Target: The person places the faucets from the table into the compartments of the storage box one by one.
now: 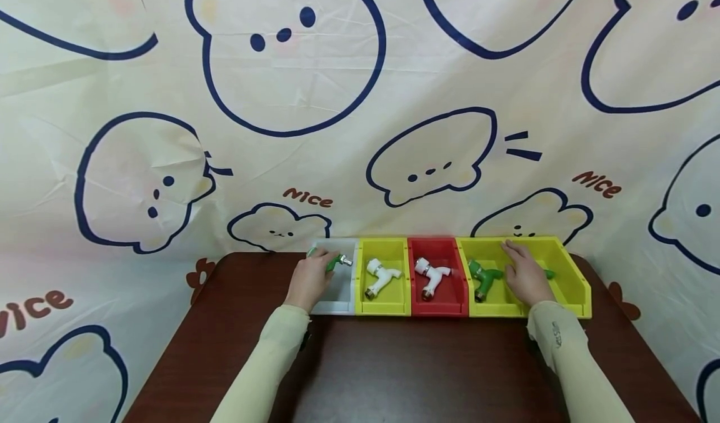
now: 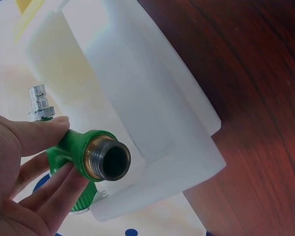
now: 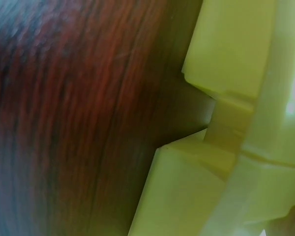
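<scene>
My left hand (image 1: 309, 277) pinches a green tap (image 2: 83, 145) between thumb and fingers, over the pale grey bin (image 1: 337, 307) at the row's left end. The tap's threaded inlet and its chrome hose nozzle (image 2: 40, 102) show in the left wrist view. At the right end, my right hand (image 1: 525, 276) reaches over the yellow bins (image 1: 554, 245), one finger stretched towards the back rim. Its other fingers are hidden. A green tap (image 1: 484, 279) lies left of this hand. Part of another green piece (image 1: 549, 273) shows on its right.
A white tap (image 1: 384, 278) lies in a narrow yellow bin (image 1: 388, 308), and another white tap (image 1: 432, 278) in a red bin (image 1: 441, 310). The bins stand in a row at the back of the dark wooden table (image 1: 416, 367), before a patterned cloth (image 1: 337, 160).
</scene>
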Demonstrator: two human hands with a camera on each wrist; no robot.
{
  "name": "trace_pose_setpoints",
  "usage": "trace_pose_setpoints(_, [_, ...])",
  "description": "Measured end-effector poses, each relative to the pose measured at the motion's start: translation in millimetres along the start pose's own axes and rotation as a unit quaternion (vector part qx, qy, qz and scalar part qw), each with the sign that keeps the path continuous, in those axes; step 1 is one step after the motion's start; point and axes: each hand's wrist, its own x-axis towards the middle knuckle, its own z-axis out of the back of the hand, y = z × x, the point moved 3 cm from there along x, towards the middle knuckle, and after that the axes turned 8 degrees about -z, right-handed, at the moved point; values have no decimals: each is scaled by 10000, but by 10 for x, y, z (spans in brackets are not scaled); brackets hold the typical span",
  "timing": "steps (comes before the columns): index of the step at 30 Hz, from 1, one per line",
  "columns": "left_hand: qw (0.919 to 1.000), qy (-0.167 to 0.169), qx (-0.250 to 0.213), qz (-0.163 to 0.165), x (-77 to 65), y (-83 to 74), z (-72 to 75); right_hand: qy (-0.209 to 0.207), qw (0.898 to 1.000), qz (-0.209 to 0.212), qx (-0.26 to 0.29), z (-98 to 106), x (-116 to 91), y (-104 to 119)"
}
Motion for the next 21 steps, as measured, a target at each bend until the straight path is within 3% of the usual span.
trace_pose_setpoints(6, [9997, -154, 97, -132, 9, 13, -22, 11, 10000, 7, -1, -8, 7, 6])
trace_pose_setpoints(14, [9993, -70, 373, 49, -9, -34, -49, 18, 10000, 6, 24, -12, 4, 6])
trace_pose_setpoints(21, [9986, -363, 356, 123, -27, -77, -36, 4, 10000, 9, 21, -2, -1, 12])
